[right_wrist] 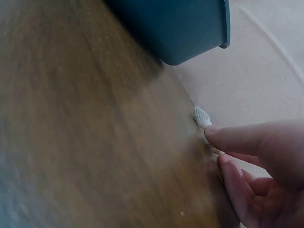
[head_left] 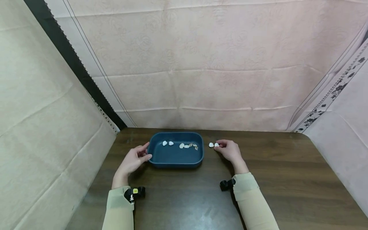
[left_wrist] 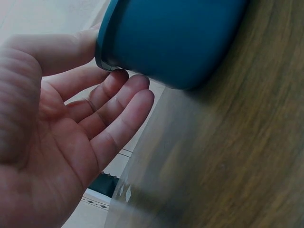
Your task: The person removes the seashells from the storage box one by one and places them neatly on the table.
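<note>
A dark blue rectangular tray stands on the wooden table. My left hand grips its left rim, thumb on top and fingertips under the lip; the left wrist view shows the same hand against the tray's side. Inside the tray lie white seashells at the left and a small row of pale and brownish shells near the middle. Right of the tray, my right hand pinches a white shell at the table surface. Beside it lies another ribbed white shell.
The brown wooden table extends to both sides and toward me. Pale cloth hangs behind it and at both sides. Each sleeve carries a black wrist camera, such as the right one.
</note>
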### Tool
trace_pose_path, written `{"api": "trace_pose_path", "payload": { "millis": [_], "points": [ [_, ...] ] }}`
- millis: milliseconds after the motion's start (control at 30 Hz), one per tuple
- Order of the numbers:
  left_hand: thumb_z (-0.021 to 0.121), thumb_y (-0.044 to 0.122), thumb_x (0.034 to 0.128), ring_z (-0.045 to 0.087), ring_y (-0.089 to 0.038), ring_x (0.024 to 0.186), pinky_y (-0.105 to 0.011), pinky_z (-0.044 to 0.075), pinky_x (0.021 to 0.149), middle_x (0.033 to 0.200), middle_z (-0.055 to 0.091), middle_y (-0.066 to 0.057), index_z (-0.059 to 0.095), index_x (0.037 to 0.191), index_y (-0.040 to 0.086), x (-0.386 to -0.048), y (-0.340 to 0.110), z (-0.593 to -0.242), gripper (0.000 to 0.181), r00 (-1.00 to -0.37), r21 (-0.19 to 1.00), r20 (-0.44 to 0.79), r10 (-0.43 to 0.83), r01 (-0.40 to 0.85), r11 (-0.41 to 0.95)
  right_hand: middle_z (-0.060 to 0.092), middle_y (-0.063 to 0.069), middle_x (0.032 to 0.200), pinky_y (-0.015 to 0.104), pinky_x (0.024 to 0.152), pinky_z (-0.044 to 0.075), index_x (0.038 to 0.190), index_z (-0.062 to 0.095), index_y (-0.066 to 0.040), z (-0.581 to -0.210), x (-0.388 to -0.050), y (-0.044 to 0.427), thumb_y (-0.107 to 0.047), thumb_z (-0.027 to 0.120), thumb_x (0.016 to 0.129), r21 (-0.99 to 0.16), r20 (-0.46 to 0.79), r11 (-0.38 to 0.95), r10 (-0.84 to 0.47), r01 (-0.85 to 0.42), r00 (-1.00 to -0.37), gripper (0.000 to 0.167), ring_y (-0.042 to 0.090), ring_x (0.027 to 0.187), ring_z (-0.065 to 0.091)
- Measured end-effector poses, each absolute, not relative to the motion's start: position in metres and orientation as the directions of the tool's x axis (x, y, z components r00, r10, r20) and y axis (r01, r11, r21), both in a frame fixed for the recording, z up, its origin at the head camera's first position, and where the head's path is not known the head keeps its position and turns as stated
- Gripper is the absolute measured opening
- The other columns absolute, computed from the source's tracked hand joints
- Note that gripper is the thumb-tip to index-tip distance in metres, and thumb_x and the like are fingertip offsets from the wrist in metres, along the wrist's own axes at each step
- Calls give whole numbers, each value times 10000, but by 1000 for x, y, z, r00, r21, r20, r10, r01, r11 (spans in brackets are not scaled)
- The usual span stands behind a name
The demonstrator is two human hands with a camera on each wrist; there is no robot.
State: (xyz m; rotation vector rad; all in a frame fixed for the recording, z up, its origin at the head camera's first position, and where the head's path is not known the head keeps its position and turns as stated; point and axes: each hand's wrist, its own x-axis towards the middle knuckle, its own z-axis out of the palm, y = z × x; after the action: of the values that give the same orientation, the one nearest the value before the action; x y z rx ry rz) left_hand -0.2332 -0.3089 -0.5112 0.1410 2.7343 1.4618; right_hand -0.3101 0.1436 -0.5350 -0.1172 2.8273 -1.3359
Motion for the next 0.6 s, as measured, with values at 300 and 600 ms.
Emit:
{"api": "trace_pose_path", "payload": {
  "millis": [300,600],
  "points": [
    [731,167,1031,562,-289,1001,-406,494,797,1098,613,-121,491,1604,68,-233,-308,-510,629,-996,828,6,91,56,559,725,58,1006,391,807,471,1268,775,-62,-536,-311,143,-211,813,971,-747,49,659,-78,-88,-996,334,251,919,628],
    [737,198,1032,566,-283,1006,-404,494,799,1108,617,-117,492,1607,82,-234,-309,-512,636,-996,823,8,91,58,564,709,70,1016,393,813,461,1285,763,-67,-537,-313,144,-227,806,977,-751,45,654,-80,-87,-996,350,261,926,614]
  ]
}}
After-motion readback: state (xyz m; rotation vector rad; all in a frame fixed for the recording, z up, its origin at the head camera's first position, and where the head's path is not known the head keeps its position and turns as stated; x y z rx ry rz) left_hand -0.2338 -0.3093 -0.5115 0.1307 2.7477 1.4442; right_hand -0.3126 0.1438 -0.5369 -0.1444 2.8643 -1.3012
